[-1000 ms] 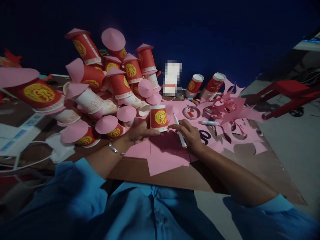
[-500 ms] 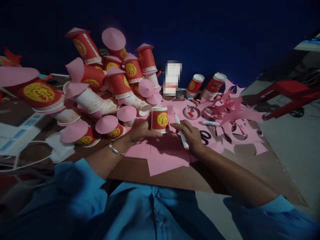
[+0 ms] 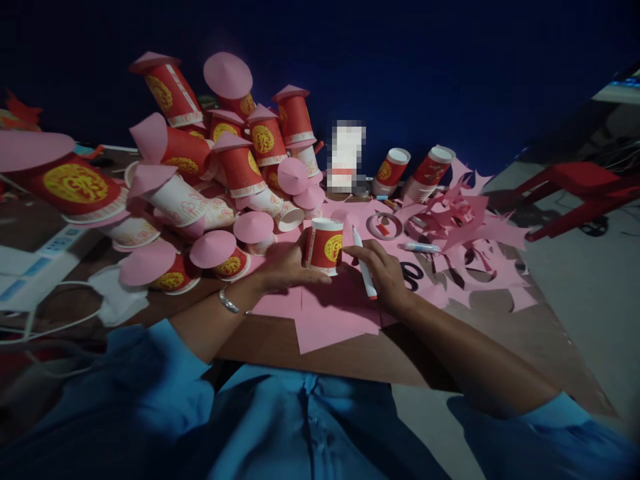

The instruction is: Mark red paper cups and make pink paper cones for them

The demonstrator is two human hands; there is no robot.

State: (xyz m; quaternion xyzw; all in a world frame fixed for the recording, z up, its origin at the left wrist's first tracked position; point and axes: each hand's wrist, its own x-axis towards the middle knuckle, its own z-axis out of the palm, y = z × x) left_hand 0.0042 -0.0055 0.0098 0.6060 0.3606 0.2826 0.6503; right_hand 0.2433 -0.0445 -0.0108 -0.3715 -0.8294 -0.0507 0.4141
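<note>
Brown table (image 3: 320,347) under pink paper (image 3: 330,313), cups piled before blue wall (image 3: 450,67).

You can read no clear text here. The red paper cup (image 3: 325,246) in your left hand (image 3: 283,267) carries a round gold emblem with a character too blurred to make out; the cups piled left of it bear the same emblem.

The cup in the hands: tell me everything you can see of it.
The cup is a red paper cup with a yellow round emblem and white bands at rim and base. It stands upside down, slightly tilted, on the pink paper. The left hand grips its side; the right hand, holding a pen, touches it.
</note>
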